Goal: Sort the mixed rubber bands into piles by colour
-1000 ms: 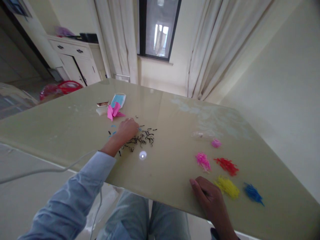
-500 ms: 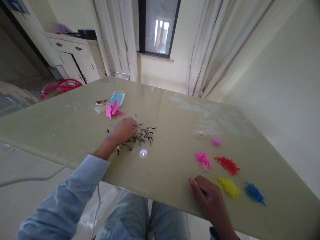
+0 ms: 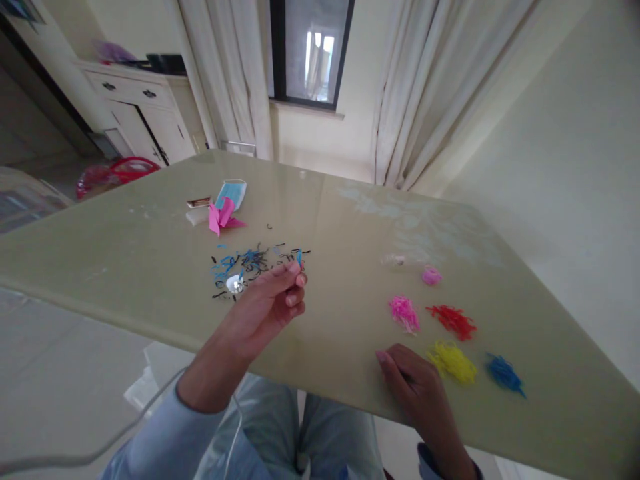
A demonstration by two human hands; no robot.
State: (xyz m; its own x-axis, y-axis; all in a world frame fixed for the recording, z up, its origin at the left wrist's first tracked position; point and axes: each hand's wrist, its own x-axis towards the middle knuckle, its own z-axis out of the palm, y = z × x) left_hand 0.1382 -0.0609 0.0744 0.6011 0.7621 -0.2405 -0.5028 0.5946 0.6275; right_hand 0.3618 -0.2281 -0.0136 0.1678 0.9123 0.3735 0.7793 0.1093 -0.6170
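My left hand (image 3: 263, 310) is raised over the table, thumb and fingertips pinched on a small blue rubber band (image 3: 299, 256). Behind and below it lies a loose mix of black and blue rubber bands (image 3: 255, 259), partly covered by the hand. My right hand (image 3: 417, 383) rests as a loose fist near the front edge; nothing shows in it. Close to that hand is a heap of yellow rubber bands (image 3: 454, 363). Further heaps are pink bands (image 3: 404, 313), red bands (image 3: 453, 321) and blue bands (image 3: 505, 375).
A face mask (image 3: 233, 194) and folded pink paper (image 3: 224, 217) lie at the back left of the table (image 3: 340, 280). On the right are a clear plastic piece (image 3: 399, 259) and a pink bundle (image 3: 431, 275). A pale cable (image 3: 115, 433) hangs at the left front.
My left hand has lifted from the mixed bands and come right and towards me, a blue rubber band now pinched in it. My right hand has stayed in place.
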